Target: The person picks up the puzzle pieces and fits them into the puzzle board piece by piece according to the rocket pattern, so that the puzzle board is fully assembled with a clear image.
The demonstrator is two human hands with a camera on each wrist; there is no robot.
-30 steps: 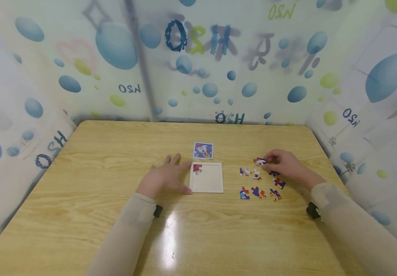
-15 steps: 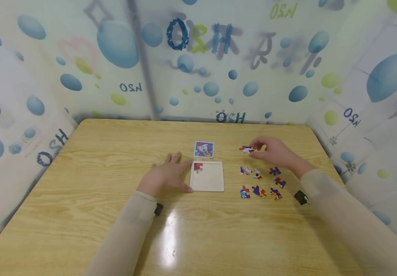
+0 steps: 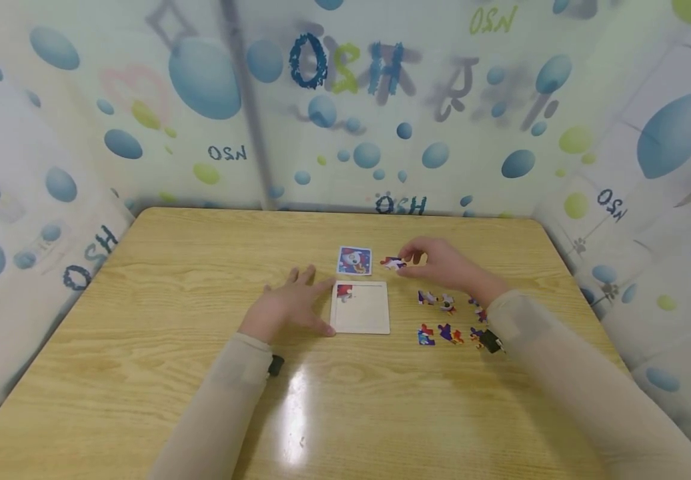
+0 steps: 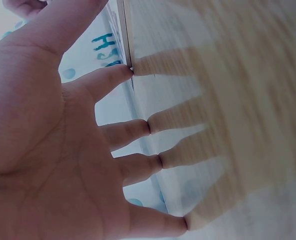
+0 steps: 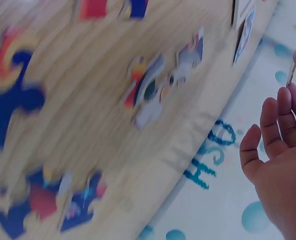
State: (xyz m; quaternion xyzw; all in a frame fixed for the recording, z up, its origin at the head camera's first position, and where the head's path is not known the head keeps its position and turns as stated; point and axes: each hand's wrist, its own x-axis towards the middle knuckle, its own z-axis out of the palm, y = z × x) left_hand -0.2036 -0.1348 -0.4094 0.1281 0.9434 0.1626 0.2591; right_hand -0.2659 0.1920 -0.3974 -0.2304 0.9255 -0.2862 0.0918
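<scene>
My right hand (image 3: 441,265) pinches a jigsaw piece (image 3: 391,263) between thumb and fingers, just right of a small picture card (image 3: 354,261). The right wrist view catches that piece edge-on as a thin sliver (image 5: 292,67) at the fingertips of the hand (image 5: 283,135). My left hand (image 3: 288,307) lies spread at the left side of a pale square puzzle frame (image 3: 369,317), thumb and index finger at its edge. From the left wrist, the hand (image 4: 57,145) shows straight fingers with tips on the tabletop. A red corner piece (image 3: 344,291) sits in the frame's upper left.
Several loose jigsaw pieces (image 3: 450,333) lie right of the frame, some partly hidden under the right forearm and its dark wrist camera (image 3: 491,341). The wooden table (image 3: 159,300) meets patterned walls (image 3: 321,160) at its back and sides.
My right hand has lifted the jigsaw piece from the loose group and carried it left, from far right to beside the picture card. The left hand stays put at the frame.
</scene>
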